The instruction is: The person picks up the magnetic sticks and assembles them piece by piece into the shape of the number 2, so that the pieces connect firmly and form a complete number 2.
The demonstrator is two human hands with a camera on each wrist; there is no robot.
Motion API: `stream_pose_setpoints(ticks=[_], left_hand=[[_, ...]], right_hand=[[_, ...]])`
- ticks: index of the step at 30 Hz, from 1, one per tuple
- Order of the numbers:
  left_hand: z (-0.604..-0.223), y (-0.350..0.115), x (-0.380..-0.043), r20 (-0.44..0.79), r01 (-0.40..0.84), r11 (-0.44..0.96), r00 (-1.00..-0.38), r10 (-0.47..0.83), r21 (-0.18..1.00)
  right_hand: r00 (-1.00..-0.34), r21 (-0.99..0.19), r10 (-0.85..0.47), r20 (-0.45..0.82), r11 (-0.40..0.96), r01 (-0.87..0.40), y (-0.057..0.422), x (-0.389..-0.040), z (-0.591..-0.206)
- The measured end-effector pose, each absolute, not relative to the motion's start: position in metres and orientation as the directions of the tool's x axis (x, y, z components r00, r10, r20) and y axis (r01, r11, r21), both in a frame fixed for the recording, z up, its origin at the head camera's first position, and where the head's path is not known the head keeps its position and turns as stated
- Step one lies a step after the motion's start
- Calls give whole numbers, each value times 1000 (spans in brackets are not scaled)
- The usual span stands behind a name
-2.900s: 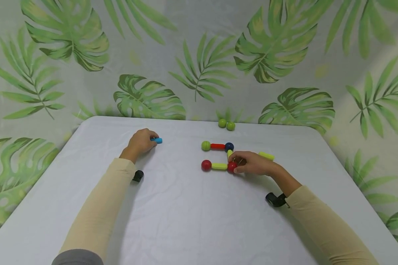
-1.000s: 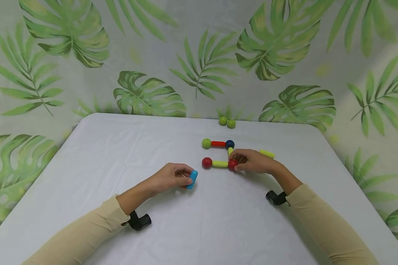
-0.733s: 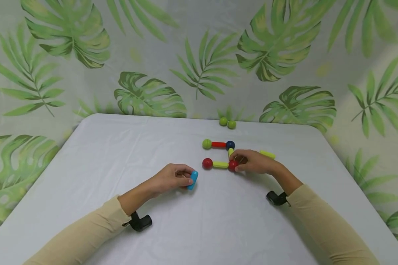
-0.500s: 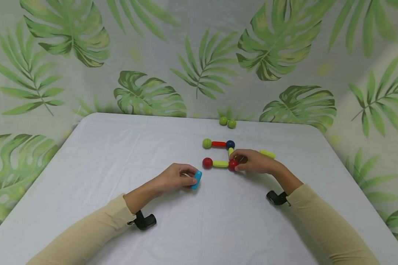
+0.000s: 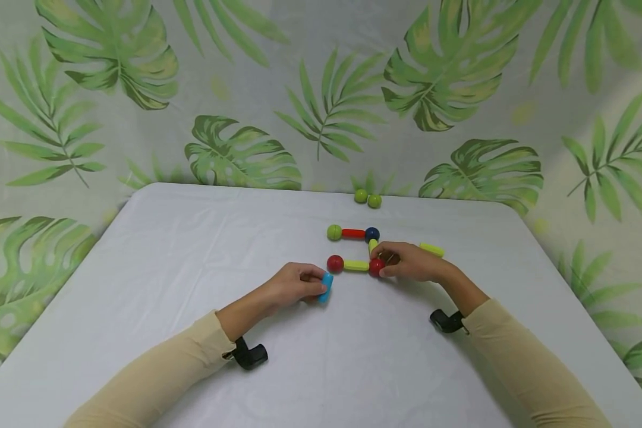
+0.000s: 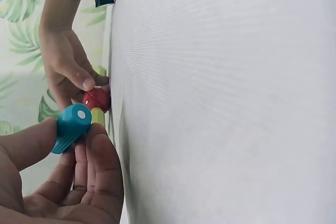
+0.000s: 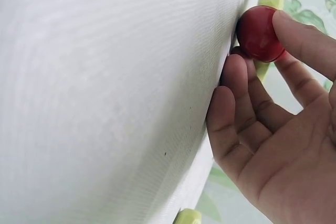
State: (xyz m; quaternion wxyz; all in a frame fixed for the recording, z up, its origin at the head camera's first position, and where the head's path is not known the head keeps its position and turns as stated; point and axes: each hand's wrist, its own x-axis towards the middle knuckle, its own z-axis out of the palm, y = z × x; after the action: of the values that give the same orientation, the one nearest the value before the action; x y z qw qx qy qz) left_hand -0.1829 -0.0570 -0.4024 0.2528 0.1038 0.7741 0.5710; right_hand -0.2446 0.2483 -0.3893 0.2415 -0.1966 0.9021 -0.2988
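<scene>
Blue plastic rod, pinched in your left hand fingers just beside the chain's free red ball mid-desk, isn't joined yet, while your right hand fingers pinch the other red ball.

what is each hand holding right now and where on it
The left hand pinches the blue rod along its side, one end sticking out. The right hand holds the red ball at the chain's corner, thumb and fingertips on its sides.

The right hand hides most of the short yellow-green rod.
</scene>
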Motion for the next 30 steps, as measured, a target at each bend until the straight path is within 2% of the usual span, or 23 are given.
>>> stream_pose_setpoints(ticks=[8, 30], left_hand=[[-403, -44, -193, -297, -195, 271, -862, 412, 943], [-411, -36, -199, -438, -385, 211, -817, 376, 899]], right_hand=[[-815, -629, -489, -311, 749, -209, 249, -241, -384], [-799, -651, -516, -309, 727, -219, 252, -247, -391]])
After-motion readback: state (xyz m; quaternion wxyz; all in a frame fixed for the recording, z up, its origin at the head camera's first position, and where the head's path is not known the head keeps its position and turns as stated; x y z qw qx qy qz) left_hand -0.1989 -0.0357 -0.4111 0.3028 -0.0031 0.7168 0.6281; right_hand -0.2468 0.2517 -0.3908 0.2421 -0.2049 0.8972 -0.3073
